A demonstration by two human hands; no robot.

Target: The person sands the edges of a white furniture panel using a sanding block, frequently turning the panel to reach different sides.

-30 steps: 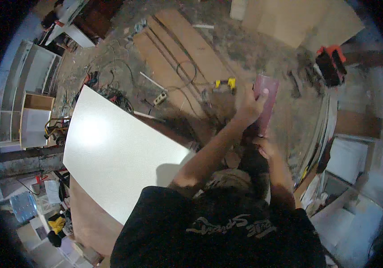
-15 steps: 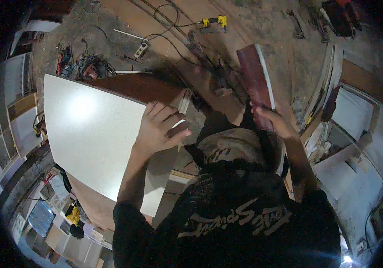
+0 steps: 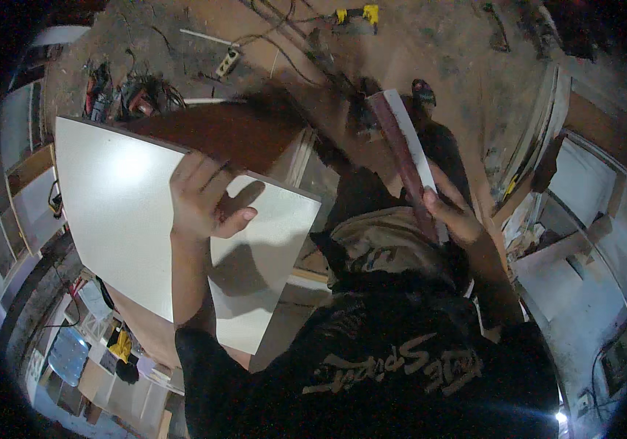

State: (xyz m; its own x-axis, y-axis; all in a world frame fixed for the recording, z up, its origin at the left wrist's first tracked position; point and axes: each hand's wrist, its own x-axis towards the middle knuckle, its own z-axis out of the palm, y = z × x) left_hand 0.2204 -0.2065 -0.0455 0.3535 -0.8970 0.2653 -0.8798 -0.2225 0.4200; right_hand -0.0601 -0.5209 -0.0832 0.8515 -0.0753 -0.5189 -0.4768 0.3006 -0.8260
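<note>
Dim workshop floor point(image 3: 430, 51) blurs beyond both hands.
</note>
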